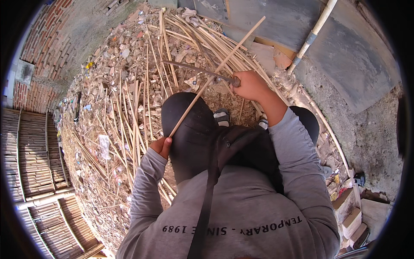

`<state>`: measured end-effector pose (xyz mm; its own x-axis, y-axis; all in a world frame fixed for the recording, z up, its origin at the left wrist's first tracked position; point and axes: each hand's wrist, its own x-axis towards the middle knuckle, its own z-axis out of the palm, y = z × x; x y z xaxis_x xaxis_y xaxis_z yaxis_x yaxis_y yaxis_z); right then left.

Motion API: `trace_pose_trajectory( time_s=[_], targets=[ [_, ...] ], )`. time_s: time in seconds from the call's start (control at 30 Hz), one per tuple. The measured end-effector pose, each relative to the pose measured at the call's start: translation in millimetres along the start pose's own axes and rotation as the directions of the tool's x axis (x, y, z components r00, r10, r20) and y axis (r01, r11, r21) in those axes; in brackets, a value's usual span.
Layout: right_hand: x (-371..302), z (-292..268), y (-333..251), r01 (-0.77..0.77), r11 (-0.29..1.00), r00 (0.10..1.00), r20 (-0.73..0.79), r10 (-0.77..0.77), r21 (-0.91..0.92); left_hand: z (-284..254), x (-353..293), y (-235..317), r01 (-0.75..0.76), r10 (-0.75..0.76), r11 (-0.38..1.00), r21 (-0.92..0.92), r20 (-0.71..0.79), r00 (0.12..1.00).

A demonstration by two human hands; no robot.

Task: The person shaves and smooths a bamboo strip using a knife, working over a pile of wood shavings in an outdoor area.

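My left hand grips the near end of a long thin bamboo stick, which slants up and to the right across my left knee. My right hand is closed on the handle of a long dark blade. The blade lies across the stick about halfway along it and points to the left. I am seated, with both knees in dark trousers below the hands and my feet in sandals between them.
A loose heap of bamboo strips and shavings covers the ground ahead and to the left. A woven bamboo panel lies at far left. A white pipe leans on grey slabs at upper right. Bricks sit at lower right.
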<state>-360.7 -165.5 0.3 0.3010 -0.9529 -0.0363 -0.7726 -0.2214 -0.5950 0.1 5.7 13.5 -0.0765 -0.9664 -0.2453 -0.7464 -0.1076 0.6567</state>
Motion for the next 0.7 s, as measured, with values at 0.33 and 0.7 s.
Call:
trace_pose_trajectory(
  time_s=[0.33,0.7],
  targets=[
    [-12,6,-14,-0.018,1.000,0.994,-0.112,0.016,-0.021,5,-1,-3,-0.011,0.009,0.998,-0.066,-0.034,0.999],
    [0,0,4,-0.099,0.995,0.969,-0.227,0.101,0.020,2,-1,0,-0.053,0.056,0.997,0.051,-0.051,0.997]
  ],
)
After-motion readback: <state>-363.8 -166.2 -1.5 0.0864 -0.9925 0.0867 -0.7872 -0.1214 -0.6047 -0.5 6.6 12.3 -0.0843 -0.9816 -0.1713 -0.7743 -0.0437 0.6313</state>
